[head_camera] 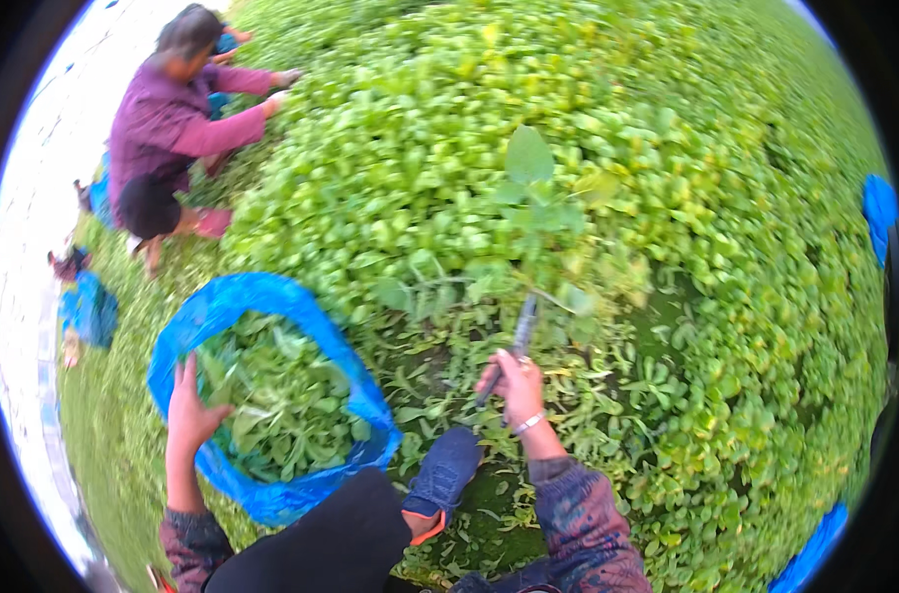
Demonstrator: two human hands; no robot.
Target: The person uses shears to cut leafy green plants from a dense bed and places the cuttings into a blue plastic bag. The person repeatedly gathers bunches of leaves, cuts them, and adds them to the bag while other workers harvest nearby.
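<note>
My left hand (194, 411) is at the left side of a blue plastic bag (234, 295), its fingers apart beside the bag's rim and the thumb over the contents. Loose cut leafy greens (290, 404) fill the bag's wide mouth. A knife (525, 324) is gripped in my right hand (518, 385), its blade pointing away from me. The tip lies near a taller broad-leaved plant (529, 159) at the edge of the uncut greens (419, 170). Below my right hand, cut stems and scattered leaves (583, 400) cover the ground.
My shoe (445, 471) stands on the cut patch, right of the bag. A person in a purple top (164, 130) squats at the upper left, hands in the crop. More blue bags (90, 307) stand far left; blue plastic (881, 211) shows at the right rim.
</note>
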